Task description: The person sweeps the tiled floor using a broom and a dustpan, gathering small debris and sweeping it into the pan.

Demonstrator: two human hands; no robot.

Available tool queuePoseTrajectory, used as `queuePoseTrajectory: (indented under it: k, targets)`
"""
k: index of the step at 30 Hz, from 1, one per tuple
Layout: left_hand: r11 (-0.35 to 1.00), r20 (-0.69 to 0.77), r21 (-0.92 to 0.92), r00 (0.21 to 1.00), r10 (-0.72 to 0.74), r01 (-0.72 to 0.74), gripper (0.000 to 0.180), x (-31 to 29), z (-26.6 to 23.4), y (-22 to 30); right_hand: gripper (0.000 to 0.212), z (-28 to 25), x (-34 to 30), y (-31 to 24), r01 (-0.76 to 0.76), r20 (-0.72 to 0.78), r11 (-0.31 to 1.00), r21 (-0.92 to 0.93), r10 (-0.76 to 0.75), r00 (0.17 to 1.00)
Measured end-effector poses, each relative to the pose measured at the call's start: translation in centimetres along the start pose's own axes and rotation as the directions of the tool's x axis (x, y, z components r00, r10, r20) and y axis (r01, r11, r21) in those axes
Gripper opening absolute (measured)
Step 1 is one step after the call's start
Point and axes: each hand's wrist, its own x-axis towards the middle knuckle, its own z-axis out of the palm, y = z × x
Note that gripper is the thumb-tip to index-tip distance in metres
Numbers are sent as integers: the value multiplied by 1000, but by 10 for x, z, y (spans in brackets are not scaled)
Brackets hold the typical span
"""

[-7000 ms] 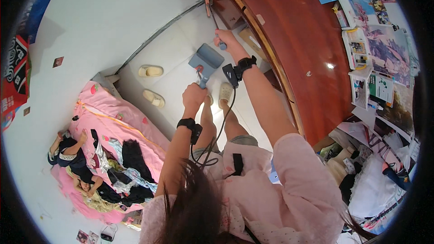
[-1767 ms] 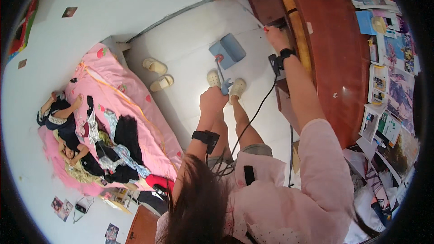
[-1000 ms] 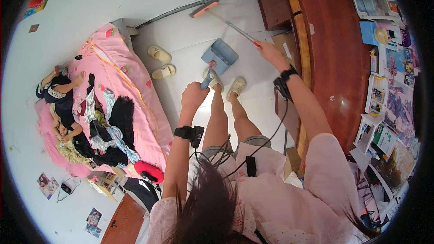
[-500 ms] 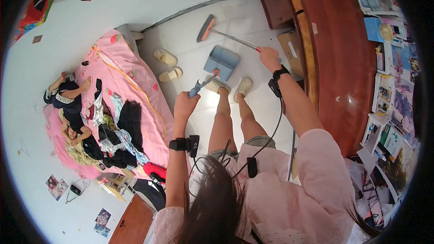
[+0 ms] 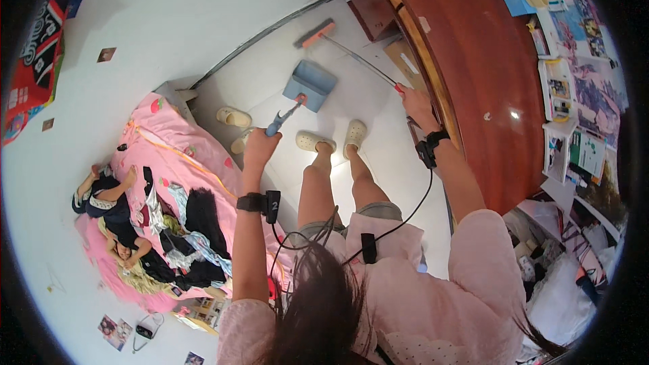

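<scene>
My left hand (image 5: 259, 147) is closed round the handle of a long-handled dustpan (image 5: 311, 86). The blue-grey pan is on or close to the pale tiled floor, ahead of my feet. In my right hand (image 5: 418, 108) is the upper end of a broom's thin grey stick, its red part showing at the fingers. The broom (image 5: 316, 34) has an orange head with dark bristles. It rests near the far wall, beyond the dustpan and apart from it.
A bed (image 5: 182, 155) with a pink sheet and piled clothes is at the left; a person lies on it. Cream slippers (image 5: 233, 117) lie beside the bed. A reddish-brown desk (image 5: 466, 94) borders the right side, with a cardboard box (image 5: 404, 61) by it. I wear cream clogs (image 5: 355, 134).
The broom head has turned, from upright to a slant. My right hand has moved lower and a little right. The dustpan has shifted left as the whole view turned.
</scene>
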Motion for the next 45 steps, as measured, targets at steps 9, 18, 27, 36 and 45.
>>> queuePoseTrajectory:
  k: [9,18,27,36,45]
  targets:
    - [998,7,54,999,39,-39,32,23,-18,-2,24,3,52,-63,-184,32,920,346,184,982]
    - [984,-1,180,1000,-2,3,34,34,-24,-36,18,16,79,-154,-352,382,815,459,177,907]
    - [982,3,182,999,49,-49,34,46,-6,-29,18,79,37,-178,-147,404,904,402,-31,914]
    - [980,-12,197,1000,29,-26,34,38,-8,-39,23,4,-56,-161,-574,685,439,691,-143,715]
    - [990,50,133,998,35,-41,38,35,-32,-75,22,1,-35,-159,-213,284,630,747,-12,959]
